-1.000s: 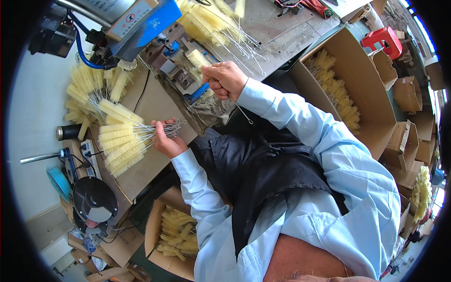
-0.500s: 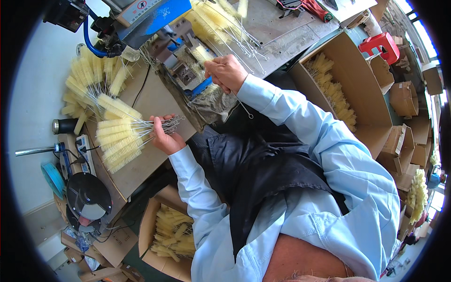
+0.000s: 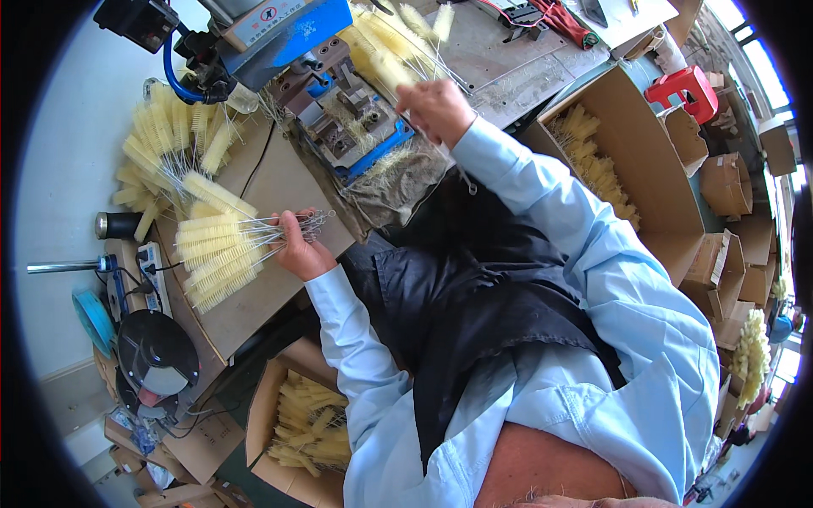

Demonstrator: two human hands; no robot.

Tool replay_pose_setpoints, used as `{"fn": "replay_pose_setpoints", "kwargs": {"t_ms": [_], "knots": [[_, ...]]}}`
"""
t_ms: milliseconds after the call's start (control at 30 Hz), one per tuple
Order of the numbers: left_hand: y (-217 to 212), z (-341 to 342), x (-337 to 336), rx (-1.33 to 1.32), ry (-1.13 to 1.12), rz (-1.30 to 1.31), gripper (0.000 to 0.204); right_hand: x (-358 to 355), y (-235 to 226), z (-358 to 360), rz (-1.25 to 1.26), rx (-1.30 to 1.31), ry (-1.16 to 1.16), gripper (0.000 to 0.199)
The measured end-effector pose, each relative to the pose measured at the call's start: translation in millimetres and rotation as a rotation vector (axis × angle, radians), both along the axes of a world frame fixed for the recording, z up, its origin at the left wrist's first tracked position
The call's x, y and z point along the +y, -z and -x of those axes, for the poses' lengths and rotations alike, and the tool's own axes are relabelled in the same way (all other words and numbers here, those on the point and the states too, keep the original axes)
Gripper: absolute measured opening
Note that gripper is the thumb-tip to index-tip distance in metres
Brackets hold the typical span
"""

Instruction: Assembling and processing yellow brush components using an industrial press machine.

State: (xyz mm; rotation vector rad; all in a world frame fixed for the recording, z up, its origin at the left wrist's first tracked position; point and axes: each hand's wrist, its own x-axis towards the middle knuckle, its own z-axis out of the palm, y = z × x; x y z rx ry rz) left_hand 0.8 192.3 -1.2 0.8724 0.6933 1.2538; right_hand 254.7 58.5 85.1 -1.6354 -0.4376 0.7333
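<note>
1. Bunch of brushes [image 3: 218,245], held above the table [image 3: 233,330] in the left hand [image 3: 303,252], whose fingers close around the gathered wires; yellow bristles fan leftward, looped ends project rightward.
2. Handling (judged): light; bristles soft and springy; wires thin, fairly stiff, likely to slide over one another. Best held by the wires, near the bristles, without crushing these.
3. Single brush [image 3: 390,71], apparently pinched at its wire by the blurred right hand [image 3: 434,112], fingers drawn together, just beside the machine [image 3: 347,123].
4. Loose brushes: a far pile [image 3: 366,38] beyond the machine; a left pile [image 3: 165,127].
5. Outermost: right-hand box [image 3: 665,161] and lower box [image 3: 288,483], both containing brushes.
</note>
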Motion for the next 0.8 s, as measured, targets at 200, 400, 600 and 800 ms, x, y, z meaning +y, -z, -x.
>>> {"fn": "replay_pose_setpoints", "kwargs": {"t_ms": [200,400,600,800], "knots": [[-7,-2,-4,0.023,0.126,-0.024,0.038,17,6,-73,0.151,-0.933,0.398,0.045],[-1,4,-7,0.030,0.159,-0.059,0.055,23,-12,15,-0.264,-0.757,0.016,0.022],[4,2,-10,0.115,0.369,-0.135,0.066,69,-17,103,-0.131,-0.743,-0.403,0.035],[14,-6,-4,0.201,0.244,-0.317,0.071,100,-7,129,-0.075,-0.938,-0.356,0.036]]}}
